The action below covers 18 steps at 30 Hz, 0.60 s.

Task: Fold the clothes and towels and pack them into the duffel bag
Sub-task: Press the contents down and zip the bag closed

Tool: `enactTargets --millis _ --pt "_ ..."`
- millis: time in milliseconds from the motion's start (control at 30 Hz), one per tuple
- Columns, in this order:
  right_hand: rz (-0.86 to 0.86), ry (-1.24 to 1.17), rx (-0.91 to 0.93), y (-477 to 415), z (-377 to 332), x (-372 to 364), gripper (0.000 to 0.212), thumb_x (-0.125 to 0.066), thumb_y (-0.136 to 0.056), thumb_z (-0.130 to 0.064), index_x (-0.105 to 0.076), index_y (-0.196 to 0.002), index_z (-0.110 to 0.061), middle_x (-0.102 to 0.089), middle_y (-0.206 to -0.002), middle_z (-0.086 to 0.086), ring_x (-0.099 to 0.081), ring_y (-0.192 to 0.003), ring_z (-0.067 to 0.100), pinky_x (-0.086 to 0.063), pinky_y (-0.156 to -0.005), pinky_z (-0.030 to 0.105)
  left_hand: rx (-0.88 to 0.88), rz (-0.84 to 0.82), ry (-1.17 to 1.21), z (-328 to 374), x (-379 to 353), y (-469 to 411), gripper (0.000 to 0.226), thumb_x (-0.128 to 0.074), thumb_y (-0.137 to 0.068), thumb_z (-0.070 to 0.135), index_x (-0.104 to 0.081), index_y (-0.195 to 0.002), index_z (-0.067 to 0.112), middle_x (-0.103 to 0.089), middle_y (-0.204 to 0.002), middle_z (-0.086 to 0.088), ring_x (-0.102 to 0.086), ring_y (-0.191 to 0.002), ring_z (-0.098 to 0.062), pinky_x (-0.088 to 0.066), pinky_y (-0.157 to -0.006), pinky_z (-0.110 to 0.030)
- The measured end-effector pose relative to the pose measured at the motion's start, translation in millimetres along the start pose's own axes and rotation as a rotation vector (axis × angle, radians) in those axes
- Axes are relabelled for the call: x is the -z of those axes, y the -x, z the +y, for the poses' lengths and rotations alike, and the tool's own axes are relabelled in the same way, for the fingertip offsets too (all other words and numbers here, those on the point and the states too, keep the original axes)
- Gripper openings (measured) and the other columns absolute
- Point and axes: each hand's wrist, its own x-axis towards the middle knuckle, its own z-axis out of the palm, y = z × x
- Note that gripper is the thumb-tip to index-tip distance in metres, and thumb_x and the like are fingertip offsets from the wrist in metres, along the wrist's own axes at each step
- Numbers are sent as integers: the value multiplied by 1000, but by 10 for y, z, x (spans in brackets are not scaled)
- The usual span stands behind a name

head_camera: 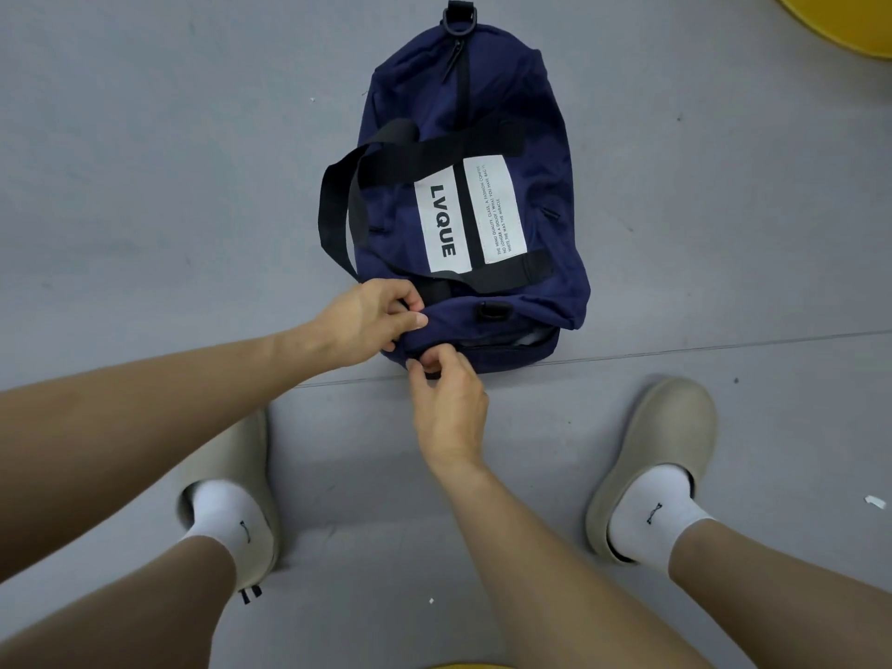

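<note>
A navy duffel bag (pixel 526 137) with black straps and white label patches lies lengthwise on the grey floor, one end toward me. My left hand (pixel 369 321) pinches the fabric at the bag's near end. Just below it, my right hand (pixel 446 398) pinches a small black zipper pull at the near end's lower edge. A zip opening runs along that near end to the right, partly open, with pale lining showing. No clothes or towels are in view.
My two feet in beige clogs (pixel 656 456) and white socks stand on either side of my arms, close to the bag. A yellow round object (pixel 849 21) shows at the top right corner. A floor seam (pixel 724 347) crosses under the bag's near end.
</note>
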Motion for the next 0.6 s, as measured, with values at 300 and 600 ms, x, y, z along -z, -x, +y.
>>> enactTargets --millis 300,600 --pt "-14 29 14 -33 17 88 11 -61 -95 -31 -64 -93 -21 -67 -88 -7 -61 -81 16 -46 -73 35 -28 15 -54 7 -11 7 11 -65 -96 25 -60 -89 18 -70 -68 1 -69 -69 -28 -59 -79 -48" --pt "166 -3 -5 -203 284 400 12 -61 -96 -29 -66 -93 -18 -63 -90 -3 -58 -79 18 -37 -68 30 -59 -7 -156 18 16 36 10 -63 -96 27 -58 -88 24 -70 -70 4 -69 -65 -21 -58 -79 -46"
